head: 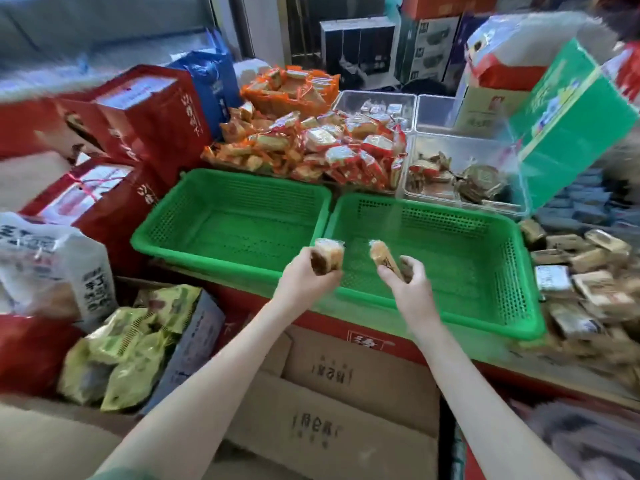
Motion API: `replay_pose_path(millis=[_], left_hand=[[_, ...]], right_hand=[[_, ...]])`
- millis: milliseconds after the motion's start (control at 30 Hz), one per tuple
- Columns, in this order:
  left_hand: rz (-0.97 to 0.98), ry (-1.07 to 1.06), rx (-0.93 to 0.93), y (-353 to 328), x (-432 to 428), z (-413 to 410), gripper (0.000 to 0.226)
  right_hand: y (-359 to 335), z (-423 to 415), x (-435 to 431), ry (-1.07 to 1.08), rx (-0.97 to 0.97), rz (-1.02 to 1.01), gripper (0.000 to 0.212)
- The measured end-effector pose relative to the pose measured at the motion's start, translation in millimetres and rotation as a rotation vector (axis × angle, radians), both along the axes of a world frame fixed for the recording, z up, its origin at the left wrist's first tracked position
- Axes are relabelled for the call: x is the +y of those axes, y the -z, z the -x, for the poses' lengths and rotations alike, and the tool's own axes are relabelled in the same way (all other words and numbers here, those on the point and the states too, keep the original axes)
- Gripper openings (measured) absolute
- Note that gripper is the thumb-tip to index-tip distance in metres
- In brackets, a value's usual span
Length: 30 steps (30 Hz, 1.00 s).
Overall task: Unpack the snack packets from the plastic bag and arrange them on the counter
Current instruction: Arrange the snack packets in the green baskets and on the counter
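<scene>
Head view, the only one we have, shows both arms reaching out over two green baskets, each hand carrying one snack packet. We judge the step in hand to be setting these down in the right green basket (450,320), which sits just beside the left green basket (149,237). To do it well, we would lower each packet flat onto the mesh floor rather than drop it. We would begin at a corner and lay them side by side, same face up, so that later ones can fall into rows. We would also steer clear of the loose brown packets (588,271) heaped to the right.

Now the grip. Our left hand (306,275) is curled firmly round a clear-wrapped cake packet (327,256), whose top end stands out of the fist above the baskets' meeting rims. Our right hand (408,282) grasps a second packet (384,259), tilted with its upper end leaning left, above the near-left part of the right basket. Something darker shows behind it in the same hand, but we cannot tell what. Neither packet seems to touch a basket. A white plastic bag (52,265) sits at far left, well apart from both hands — we cannot tell whether it is the one being unpacked
</scene>
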<state>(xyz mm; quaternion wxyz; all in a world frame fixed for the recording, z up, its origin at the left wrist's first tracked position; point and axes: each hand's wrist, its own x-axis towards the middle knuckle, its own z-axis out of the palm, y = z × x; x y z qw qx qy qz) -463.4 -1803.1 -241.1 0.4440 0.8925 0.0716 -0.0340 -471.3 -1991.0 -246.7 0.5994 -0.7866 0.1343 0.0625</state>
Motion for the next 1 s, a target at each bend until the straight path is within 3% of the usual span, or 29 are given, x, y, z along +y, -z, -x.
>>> replay_pose_path(millis=[100, 200, 300, 400, 567, 633, 833, 933, 1000], left_hand=[[0.094, -0.153, 0.082, -0.6, 58.9, -18.0, 0.033], [0.334, -0.232, 0.129, 6.4, 108.9, -37.9, 0.022], [0.553, -0.189, 0.219, 14.3, 140.8, -52.5, 0.03], [0.564, -0.081, 0.282, 23.5, 155.5, -62.7, 0.024], [0.409, 0.035, 0.347, 48.4, 168.4, -97.2, 0.021], [0.296, 0.072, 0.403, 64.2, 171.9, -112.9, 0.026], [-0.358, 0.3, 0.503, 95.7, 156.5, -141.1, 0.031], [-0.51, 0.415, 0.525, 103.4, 140.0, -144.2, 0.022], [-0.522, 0.445, 0.512, 111.0, 130.6, -146.5, 0.022]], right_hand=[[-1.6, -12.7, 48.2, -0.05, 0.145, -0.214, 0.047], [5.1, -36.0, 93.5, -0.136, 0.2, -0.307, 0.038], [12.0, -57.4, 139.1, -0.196, 0.214, -0.384, 0.024], [27.6, -72.8, 175.9, -0.288, 0.21, -0.299, 0.035], [46.4, -104.7, 199.9, -0.568, 0.039, 0.113, 0.066], [55.1, -120.9, 202.5, -0.683, -0.009, 0.322, 0.066], [95.2, -141.8, 214.2, -0.885, 0.068, 1.187, 0.067], [96.7, -145.9, 215.3, -0.883, 0.088, 1.574, 0.055], [96.7, -146.3, 210.5, -0.908, 0.088, 1.729, 0.05]])
